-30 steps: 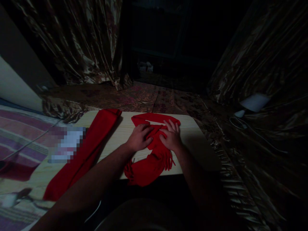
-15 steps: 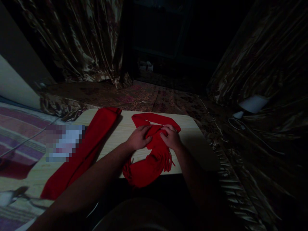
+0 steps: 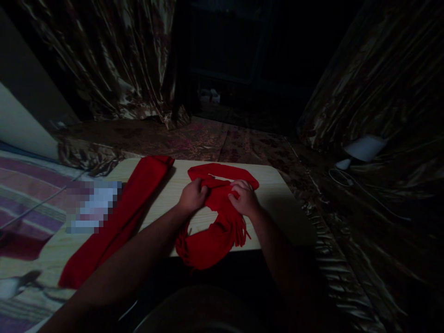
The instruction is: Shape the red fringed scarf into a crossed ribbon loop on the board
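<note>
A red fringed scarf lies in a loop on the light wooden table, its lower end hanging slightly over the front edge. My left hand is closed on the left side of the scarf's crossing part, thumb on top and fingers curled round the cloth. On the right side of that crossing, my right hand grips the cloth with bent fingers, its fringe hanging just below. A long folded red cloth lies slantwise on the table, left of my left forearm.
A blurred-out patch covers something at the table's left. Beyond it is a striped cloth with a cable across it. Patterned curtains hang behind. A pale lamp-like object with a white cord stands at right.
My left hand has pulled a little to the left and its fingers have curled round the scarf's edge. The scarf's crossing part has shifted slightly left; my right hand barely moved.
</note>
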Motion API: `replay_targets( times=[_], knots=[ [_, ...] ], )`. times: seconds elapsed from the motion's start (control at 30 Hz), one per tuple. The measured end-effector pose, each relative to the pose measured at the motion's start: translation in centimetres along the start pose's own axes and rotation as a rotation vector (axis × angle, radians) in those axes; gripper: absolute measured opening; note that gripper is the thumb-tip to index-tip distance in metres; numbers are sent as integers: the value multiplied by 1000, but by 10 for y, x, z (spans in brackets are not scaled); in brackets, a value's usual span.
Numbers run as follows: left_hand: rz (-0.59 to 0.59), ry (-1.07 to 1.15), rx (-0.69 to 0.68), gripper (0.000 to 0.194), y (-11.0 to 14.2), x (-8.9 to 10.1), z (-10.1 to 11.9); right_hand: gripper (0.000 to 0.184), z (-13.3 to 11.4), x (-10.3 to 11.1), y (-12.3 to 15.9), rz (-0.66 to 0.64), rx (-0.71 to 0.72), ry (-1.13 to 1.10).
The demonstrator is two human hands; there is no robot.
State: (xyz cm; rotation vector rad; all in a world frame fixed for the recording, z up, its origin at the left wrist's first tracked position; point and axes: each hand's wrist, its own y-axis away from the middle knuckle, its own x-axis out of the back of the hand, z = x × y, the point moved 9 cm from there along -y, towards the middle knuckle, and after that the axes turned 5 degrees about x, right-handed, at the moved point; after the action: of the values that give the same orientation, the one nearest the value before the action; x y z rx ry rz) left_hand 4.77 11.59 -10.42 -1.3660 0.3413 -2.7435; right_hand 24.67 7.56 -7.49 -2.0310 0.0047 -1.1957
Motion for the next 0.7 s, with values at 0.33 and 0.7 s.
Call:
replay_targets(
  times=[0.33, 0.7],
  knots=[
    [138, 451, 29, 29, -6, 12, -21, 15, -2, 9, -1, 31, 15, -4],
    [17, 471, -92, 30, 2, 9, 4, 39, 8, -17, 2, -64, -11, -185]
  ],
)
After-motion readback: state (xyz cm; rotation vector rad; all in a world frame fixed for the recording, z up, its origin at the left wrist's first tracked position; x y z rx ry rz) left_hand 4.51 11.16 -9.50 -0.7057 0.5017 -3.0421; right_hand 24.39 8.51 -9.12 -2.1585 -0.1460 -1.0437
